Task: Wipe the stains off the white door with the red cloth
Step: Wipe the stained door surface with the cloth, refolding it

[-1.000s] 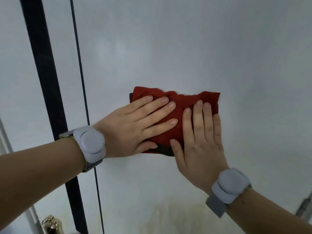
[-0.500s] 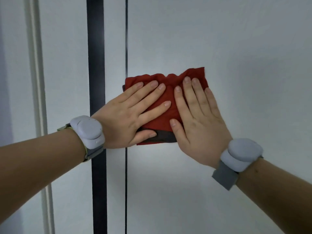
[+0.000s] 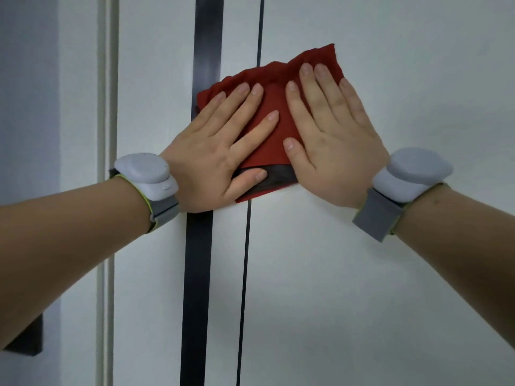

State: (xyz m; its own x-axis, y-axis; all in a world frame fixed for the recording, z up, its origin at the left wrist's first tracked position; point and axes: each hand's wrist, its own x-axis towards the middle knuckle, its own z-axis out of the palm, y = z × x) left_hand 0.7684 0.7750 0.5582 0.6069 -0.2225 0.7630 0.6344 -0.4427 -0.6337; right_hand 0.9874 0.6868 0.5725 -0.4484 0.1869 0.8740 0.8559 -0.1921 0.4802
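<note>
Left hand (image 3: 214, 151) and right hand (image 3: 334, 140) flat, fingers straight, no grip, press red cloth (image 3: 274, 98); we see it slid leftward across white door (image 3: 362, 274) onto black strip (image 3: 198, 274). Wiping ongoing.

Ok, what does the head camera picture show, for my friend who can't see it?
The left hand and right hand press a red cloth flat on a white door. The cloth crosses a wide black stripe and a thin black line. Each wrist wears a grey band.
</note>
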